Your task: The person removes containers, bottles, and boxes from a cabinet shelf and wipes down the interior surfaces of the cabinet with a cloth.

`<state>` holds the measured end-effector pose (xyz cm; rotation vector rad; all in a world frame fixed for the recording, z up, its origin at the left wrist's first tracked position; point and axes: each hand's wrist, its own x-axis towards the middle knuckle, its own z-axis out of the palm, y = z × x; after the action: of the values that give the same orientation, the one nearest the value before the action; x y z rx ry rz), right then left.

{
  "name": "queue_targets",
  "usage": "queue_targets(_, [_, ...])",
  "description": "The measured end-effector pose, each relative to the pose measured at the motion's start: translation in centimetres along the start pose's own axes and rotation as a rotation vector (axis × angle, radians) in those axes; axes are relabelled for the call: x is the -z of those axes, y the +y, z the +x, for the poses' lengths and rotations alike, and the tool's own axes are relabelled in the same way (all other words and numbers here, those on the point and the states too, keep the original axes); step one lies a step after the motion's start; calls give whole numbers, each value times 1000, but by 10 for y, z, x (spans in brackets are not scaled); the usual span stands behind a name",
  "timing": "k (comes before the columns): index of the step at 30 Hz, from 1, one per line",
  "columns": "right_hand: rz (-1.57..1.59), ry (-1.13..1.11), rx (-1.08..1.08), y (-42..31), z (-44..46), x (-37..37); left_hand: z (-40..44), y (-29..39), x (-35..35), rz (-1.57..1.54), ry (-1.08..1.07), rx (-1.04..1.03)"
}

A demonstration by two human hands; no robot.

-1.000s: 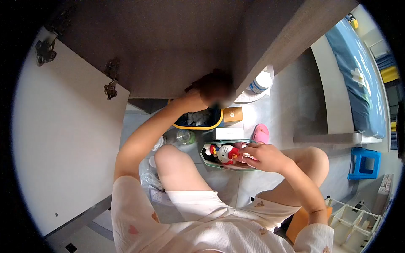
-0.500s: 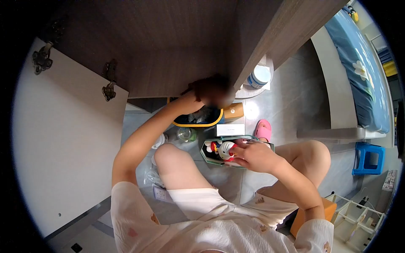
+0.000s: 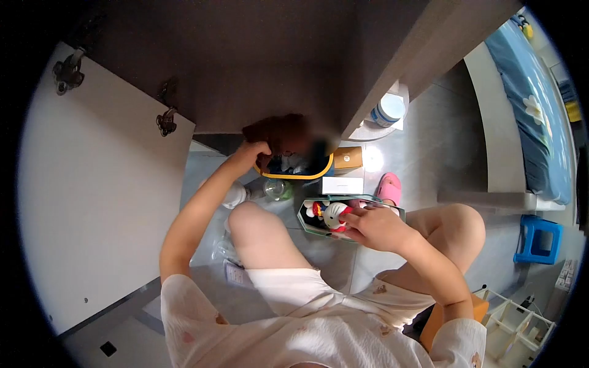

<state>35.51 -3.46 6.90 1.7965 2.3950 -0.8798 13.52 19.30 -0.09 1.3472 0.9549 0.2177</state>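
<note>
My left hand (image 3: 256, 154) is closed on a dark brown, soft-looking thing (image 3: 279, 132), partly blurred, at the lower edge of the cabinet. Beneath it stands a bin with a yellow rim (image 3: 294, 177), with dark and clear plastic stuff inside. My right hand (image 3: 377, 227) has its fingers bent around the head of a white cat figurine (image 3: 334, 214) with red and blue clothes. That figurine lies in a glass-sided box (image 3: 307, 226) on the floor between my legs.
An open cabinet door (image 3: 110, 202) stands at the left. Near the bin are a white box (image 3: 342, 186), a brown carton (image 3: 348, 157) and a clear jar (image 3: 276, 189). At the right are a pink slipper (image 3: 389, 187), a blue stool (image 3: 538, 239) and a bed (image 3: 521, 110).
My left hand has shifted left with the brown thing, which now hangs over the bin's left side. My right hand stays at the figurine. The view has shifted slightly.
</note>
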Motion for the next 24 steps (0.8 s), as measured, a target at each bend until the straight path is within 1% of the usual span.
queue_targets(1, [-17,5,4,0,0,-1,4,-21,11,-181,70,4])
queue_targets(2, [-35,12,2,0,0,-1,4,-25,13,-361,134,5])
queue_targets(3, [-35,10,18,-2,2,0,0,-30,17,-362,151,7])
queue_targets(5, [-16,-22,0,-3,2,2,-11,-15,15,-681,284,-108])
queue_targets(6, [-20,-24,21,-3,4,3,-26,-4,24,-630,247,-244])
queue_targets(7, [-29,-28,11,-3,4,3,-27,-10,34,-630,257,-248])
queue_targets(8, [-38,-32,10,-3,5,3,-26,-20,47,-273,455,-396])
queue_targets(10, [-48,-25,15,-1,5,1,-15,-31,72,96,630,-529])
queue_targets(11, [-60,-18,24,-1,6,0,-11,-27,84,185,736,-495])
queue_targets(13, [-71,-19,16,-2,5,-1,-1,-21,93,272,837,-458])
queue_targets(14, [-87,-19,13,-1,6,0,-2,-5,89,379,863,-400])
queue_targets(16, [-87,-9,23,2,6,-3,-2,26,75,552,835,-189])
queue_targets(17, [-88,4,31,5,6,-4,9,25,77,551,837,-192])
queue_targets(19, [-94,20,41,7,6,-7,43,16,84,727,701,-102])
queue_targets(20, [-104,37,46,11,5,-6,67,12,86,724,699,-111])
queue_targets(22, [-105,44,40,12,4,-7,95,2,88,841,593,-8])
queue_targets(23, [-104,50,32,14,5,-7,95,16,79,840,587,-10])
queue_targets(24, [-103,49,32,12,5,-6,93,32,70,930,492,-48])
